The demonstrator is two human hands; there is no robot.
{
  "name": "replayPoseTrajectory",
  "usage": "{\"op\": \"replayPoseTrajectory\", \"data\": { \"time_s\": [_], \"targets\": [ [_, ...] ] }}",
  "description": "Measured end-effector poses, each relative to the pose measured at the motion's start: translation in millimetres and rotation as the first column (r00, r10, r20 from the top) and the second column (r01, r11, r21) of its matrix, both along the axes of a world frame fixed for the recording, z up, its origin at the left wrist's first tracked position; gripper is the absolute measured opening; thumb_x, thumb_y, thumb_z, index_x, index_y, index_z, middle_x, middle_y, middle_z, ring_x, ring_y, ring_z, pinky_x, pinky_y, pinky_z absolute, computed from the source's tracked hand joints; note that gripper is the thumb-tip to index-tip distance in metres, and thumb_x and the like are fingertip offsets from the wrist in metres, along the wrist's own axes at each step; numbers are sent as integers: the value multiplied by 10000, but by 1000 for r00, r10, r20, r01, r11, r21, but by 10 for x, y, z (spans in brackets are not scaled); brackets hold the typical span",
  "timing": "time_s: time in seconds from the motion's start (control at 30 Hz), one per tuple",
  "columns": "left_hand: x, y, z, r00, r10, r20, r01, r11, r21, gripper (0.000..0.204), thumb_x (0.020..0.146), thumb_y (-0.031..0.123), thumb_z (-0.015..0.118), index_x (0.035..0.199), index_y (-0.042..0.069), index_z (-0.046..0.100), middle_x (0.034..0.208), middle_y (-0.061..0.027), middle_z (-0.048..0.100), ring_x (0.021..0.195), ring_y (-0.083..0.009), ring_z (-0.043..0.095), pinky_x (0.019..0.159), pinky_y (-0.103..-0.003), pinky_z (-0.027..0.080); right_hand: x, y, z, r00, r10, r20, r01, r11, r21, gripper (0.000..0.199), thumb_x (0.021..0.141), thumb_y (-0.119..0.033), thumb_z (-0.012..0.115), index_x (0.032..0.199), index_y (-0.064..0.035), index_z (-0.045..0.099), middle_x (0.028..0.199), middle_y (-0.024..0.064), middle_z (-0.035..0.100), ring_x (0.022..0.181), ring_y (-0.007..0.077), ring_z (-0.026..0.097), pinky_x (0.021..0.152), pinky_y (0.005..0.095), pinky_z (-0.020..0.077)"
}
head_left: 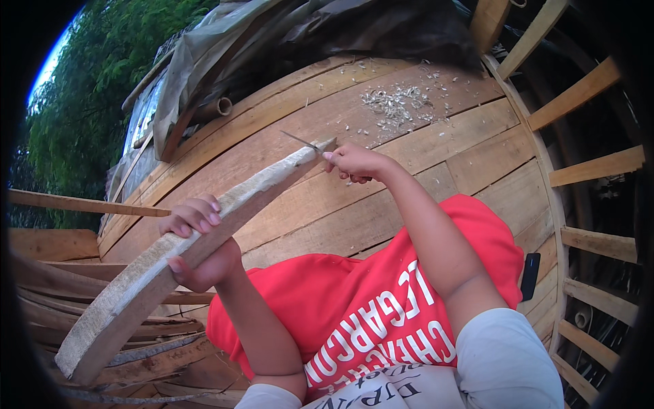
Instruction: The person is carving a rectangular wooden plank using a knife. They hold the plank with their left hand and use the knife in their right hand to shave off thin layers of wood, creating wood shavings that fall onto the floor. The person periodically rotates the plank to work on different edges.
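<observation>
A long, slightly curved piece of wood (pixel 136 300) slants from the lower left up toward the middle. Its upper edge is pale and rough. My left hand (pixel 212 266) wraps round its middle, fingers over the top and thumb on the near side. At its far, narrow end, my right hand (pixel 357 165) is closed on a knife, with the handle mostly hidden in the fist. The thin, dark knife blade (pixel 298 139) lies across the wood's upper edge near the tip and points away to the left. Red cloth (pixel 286 279) covers my lap below both hands.
Curled wood shavings (pixel 398 105) lie scattered on the plank floor (pixel 409 184). Upright slats (pixel 575 92) line the right side. A dark, phone-like object (pixel 530 276) is beside my right leg. Plastic sheeting (pixel 182 78) and a bamboo pole (pixel 221 107) stand beyond; loose boards (pixel 157 358) lie lower left.
</observation>
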State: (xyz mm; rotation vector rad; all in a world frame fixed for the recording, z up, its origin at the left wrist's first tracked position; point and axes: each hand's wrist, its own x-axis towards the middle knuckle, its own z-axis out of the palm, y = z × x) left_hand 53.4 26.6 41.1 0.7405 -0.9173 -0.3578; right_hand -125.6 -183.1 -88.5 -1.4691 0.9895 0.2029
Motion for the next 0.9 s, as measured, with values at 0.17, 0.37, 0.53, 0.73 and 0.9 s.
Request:
{"op": "replayPoseTrajectory", "data": {
  "time_s": [0.17, 0.37, 0.53, 0.73, 0.9],
  "targets": [
    [0, -25, -26, 999, 32, 9, -31, 999, -26, 439, 848, 530, 547, 892, 109, 431, 756, -70, 471, 726, -206, 510, 749, -389, 390, 82, 53, -7, 993, 8, -118, -66, 867, -494, 295, 961, -359, 527, 1005, -136, 715, 953, 128, 717, 883, 291, 688, 774, 434, 515],
    [29, -4, -27, 1000, 18, 23, -17, 999, -28, 433, 847, 525, 549, 890, 111, 432, 758, -68, 470, 724, -205, 508, 744, -385, 388, 41, 134, 185, 980, -78, -185, -76, 708, -702, 284, 949, -325, 544, 1005, -111, 721, 966, 137, 723, 931, 319, 690, 799, 450, 524],
    [10, -14, -1, 998, -44, 40, 45, 999, -9, 429, 821, 553, 553, 873, 139, 456, 755, -34, 474, 754, -192, 490, 787, -379, 368, 75, 65, 63, 922, -385, -38, 289, 750, -595, 377, 901, -439, 629, 965, -81, 726, 873, 121, 722, 870, 304, 705, 773, 424, 537],
    [34, -6, -7, 995, -79, 64, 80, 997, -16, 426, 818, 557, 551, 871, 144, 457, 757, -29, 469, 751, -187, 485, 779, -371, 364, 135, 122, -32, 943, -301, 145, 332, 793, -512, 465, 814, -573, 717, 922, -122, 742, 771, 72, 698, 778, 243, 691, 723, 387, 526],
    [10, 22, -15, 998, -35, 54, 36, 999, -21, 440, 821, 562, 560, 873, 138, 453, 748, -32, 466, 732, -188, 484, 757, -372, 366, 146, 140, -17, 934, -302, 191, 357, 811, -464, 402, 835, -505, 731, 854, -104, 738, 668, 58, 657, 655, 210, 646, 639, 373, 494]
  ]
}}
